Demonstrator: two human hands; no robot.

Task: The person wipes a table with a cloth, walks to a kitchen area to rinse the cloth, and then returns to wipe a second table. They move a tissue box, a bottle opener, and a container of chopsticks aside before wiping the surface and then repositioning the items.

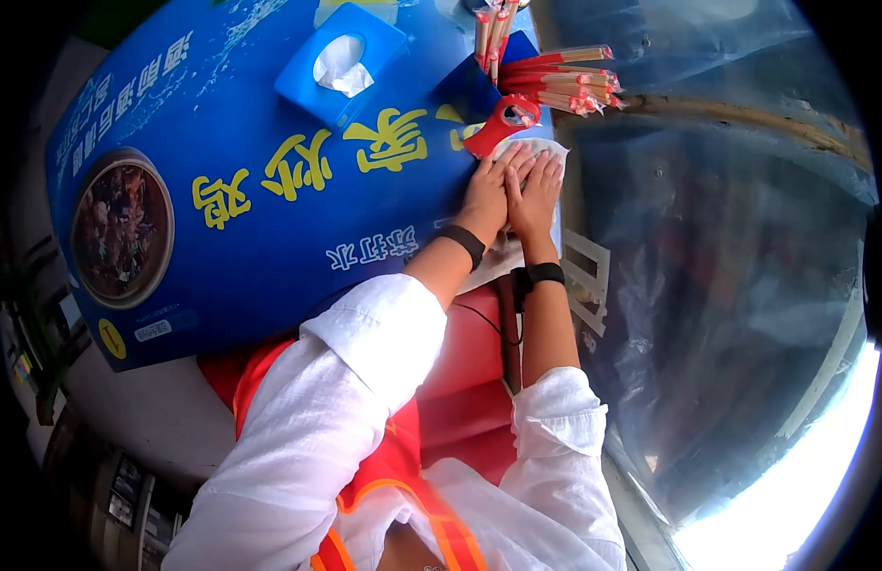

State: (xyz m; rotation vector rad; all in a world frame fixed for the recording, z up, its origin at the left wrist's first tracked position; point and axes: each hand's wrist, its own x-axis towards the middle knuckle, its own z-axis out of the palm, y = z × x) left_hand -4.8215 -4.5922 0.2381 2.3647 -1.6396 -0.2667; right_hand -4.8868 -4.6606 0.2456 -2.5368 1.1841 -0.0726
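A white cloth (pixel 552 150) lies at the right edge of the blue printed table cover (pixel 298 224). My left hand (pixel 488 193) rests flat on it, fingers stretched forward. Close against it, my right hand (pixel 534 198) also lies flat on the cloth, fingers extended, and the fingers of the two hands partly overlap. Part of the cloth is hidden beneath the palms. Just beyond the fingertips is a red object (pixel 493 128) with a rounded opening. Dark bands circle both wrists.
A blue tissue box (pixel 372 48) stands farther back on the table. Wrapped chopsticks (pixel 564 81) with red ends stick out of a dark blue holder (pixel 467 90) at the back right. Red seating (pixel 469 381) is below the table edge. Clear plastic sheeting (pixel 717 238) hangs at right.
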